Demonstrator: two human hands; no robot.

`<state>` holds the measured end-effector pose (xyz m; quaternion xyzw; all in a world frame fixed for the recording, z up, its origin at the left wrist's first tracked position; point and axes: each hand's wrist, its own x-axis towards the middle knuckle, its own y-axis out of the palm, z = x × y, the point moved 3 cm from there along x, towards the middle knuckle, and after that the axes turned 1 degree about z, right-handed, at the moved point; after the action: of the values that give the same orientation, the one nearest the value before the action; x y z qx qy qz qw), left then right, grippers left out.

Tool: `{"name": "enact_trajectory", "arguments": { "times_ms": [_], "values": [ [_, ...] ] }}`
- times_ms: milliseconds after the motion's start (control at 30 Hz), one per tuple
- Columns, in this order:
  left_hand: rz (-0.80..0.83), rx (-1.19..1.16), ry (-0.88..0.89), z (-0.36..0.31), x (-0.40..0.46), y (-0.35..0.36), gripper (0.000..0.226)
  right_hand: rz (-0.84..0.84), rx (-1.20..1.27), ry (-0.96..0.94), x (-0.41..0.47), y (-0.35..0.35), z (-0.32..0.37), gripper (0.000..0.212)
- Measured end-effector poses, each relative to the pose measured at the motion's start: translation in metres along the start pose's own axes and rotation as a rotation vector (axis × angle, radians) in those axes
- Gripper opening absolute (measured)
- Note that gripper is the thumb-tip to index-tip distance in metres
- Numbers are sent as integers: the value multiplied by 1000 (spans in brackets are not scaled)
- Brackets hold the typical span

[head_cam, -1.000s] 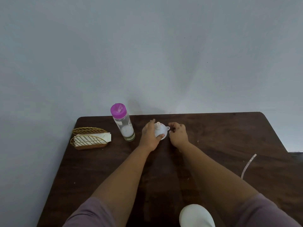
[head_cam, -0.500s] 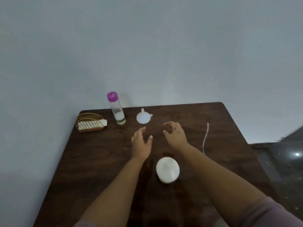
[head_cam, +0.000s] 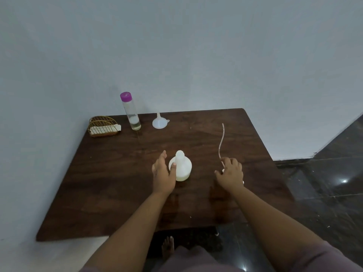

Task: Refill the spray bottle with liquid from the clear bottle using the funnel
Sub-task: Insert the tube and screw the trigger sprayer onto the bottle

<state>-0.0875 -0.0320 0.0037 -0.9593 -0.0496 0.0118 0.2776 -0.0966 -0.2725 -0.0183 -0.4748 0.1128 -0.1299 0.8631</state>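
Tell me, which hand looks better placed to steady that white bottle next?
The left hand, probably. Its thumb already touches the neck of the white spray bottle, with its fingers open beside it. The right hand is apart from it, over the spray head's thin tube.

Both arms reach forward over the tabletop. The left hand [head_cam: 163, 173] sits near the middle, fingers pretty much straight and pointing away, thumb tip touching the white spray bottle [head_cam: 180, 167]. The right hand [head_cam: 230, 172] is closer to the right edge, palm down, fingers loosely curled over the thin tube [head_cam: 221, 143].
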Motion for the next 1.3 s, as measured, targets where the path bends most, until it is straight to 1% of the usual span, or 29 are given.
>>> {"name": "enact_trajectory", "arguments": {
  "times_ms": [67, 133, 233, 433, 500, 633, 700, 733, 833, 867, 933, 1000, 1033, 1133, 1233, 1300],
  "values": [
    [26, 47, -11, 1, -6, 2, 69, 100, -142, 20, -4, 2, -13, 68],
    [50, 82, -29, 3, -10, 4, 77, 214, -246, 16, -7, 6, -21, 79],
    [77, 107, -34, 7, -16, 5, 81, 319, -360, 2, -11, 12, -26, 83],
    [84, 136, -29, 5, -19, 3, 82, 371, -464, -8, -20, 19, -34, 66],
    [90, 139, -31, 3, -19, 2, 82, 335, -484, -35, -23, 20, -35, 58],
    [98, 149, -33, 2, -20, 2, 83, 277, -436, -95, -34, 25, -33, 38],
    [102, 154, -42, 2, -20, 2, 83, 270, -420, -125, -38, 27, -31, 34],
    [105, 155, -42, 1, -20, 2, 83, 275, -400, -133, -40, 27, -30, 35],
    [116, 158, -37, -1, -19, 2, 83, 286, -306, -149, -44, 21, -22, 50],
    [123, 160, -42, -2, -19, 2, 83, 272, -252, -146, -45, 17, -17, 51],
    [131, 161, -50, -5, -16, 0, 84, 210, -93, -144, -46, 7, -4, 41],
    [124, 154, -55, -8, -13, -3, 85, 121, 73, -161, -46, -8, 11, 30],
    [123, 149, -54, -9, -12, -4, 85, 70, 143, -186, -45, -17, 19, 28],
    [144, 142, -48, -10, -9, -9, 85, -34, 351, -187, -46, -48, 39, 26],
    [152, 158, -52, -9, -3, -13, 84, -35, 434, -150, -48, -75, 52, 32],
    [141, 128, -66, -12, 2, -14, 82, -41, 550, -75, -51, -84, 55, 32]
  ]
}}
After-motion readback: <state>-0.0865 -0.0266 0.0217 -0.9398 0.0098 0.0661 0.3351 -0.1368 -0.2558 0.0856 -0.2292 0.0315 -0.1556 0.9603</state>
